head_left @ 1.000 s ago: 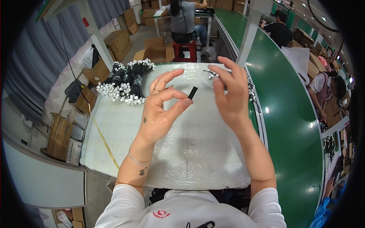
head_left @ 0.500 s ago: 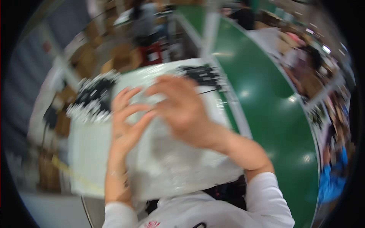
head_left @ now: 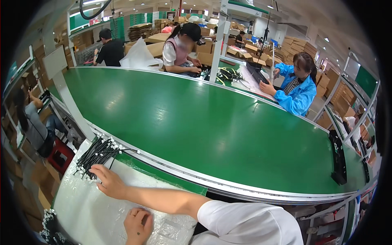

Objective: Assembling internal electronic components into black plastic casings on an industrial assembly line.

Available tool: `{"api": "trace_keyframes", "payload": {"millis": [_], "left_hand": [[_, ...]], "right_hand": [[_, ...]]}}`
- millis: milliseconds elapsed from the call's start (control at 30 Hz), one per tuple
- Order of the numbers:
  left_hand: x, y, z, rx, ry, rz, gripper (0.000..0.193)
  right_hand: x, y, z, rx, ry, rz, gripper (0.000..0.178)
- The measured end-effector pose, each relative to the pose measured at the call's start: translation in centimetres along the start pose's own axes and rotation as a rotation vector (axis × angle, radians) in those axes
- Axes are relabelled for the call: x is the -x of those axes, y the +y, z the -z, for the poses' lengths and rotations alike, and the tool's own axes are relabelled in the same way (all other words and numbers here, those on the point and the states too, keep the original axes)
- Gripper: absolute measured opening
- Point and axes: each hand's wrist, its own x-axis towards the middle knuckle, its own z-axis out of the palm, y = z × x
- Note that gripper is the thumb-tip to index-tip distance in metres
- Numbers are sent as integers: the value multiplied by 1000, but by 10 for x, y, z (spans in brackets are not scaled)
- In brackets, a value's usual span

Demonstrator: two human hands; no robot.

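A pile of thin black cables with white connectors [head_left: 100,155] lies at the far end of the white wrapped work surface [head_left: 81,204]. My right hand [head_left: 109,183] reaches across to the near edge of this pile, its fingers stretched out and slightly bent. No cable shows in its grip. Closer to me, my left hand [head_left: 138,222] hovers low over the surface with fingers curled in and nothing visible in them. A second bunch of similar cables [head_left: 49,228] sits at the lower left, partly cut off by the picture's rim.
A long green conveyor belt [head_left: 183,118] with a metal rail runs beside my surface. A black elongated part [head_left: 338,159] stands on its right end. Across it, a person in blue [head_left: 296,92] handles a dark panel, and another person [head_left: 181,53] works near cartons.
The view has swung to the right and up. My hands, raised close together before, are now apart: the right is stretched out to the cables, the left lower and curled.
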Motion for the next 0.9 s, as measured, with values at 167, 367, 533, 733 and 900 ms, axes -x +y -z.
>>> {"api": "trace_keyframes", "payload": {"millis": [167, 367, 533, 733, 900], "left_hand": [[1, 5, 18, 275, -47, 202, 12], [0, 4, 18, 334, 22, 231, 7], [1, 1, 17, 339, 0, 261, 9], [-2, 6, 17, 335, 4, 243, 10], [0, 6, 16, 302, 15, 251, 10]], "right_hand": [[11, 10, -10, 28, -154, -50, 61], [21, 2, -12, 100, -350, -103, 75], [5, 10, 1, 214, -351, -237, 74], [-9, 57, 10, 511, -284, -224, 72], [-12, 61, 7, 290, -306, -337, 71]]}}
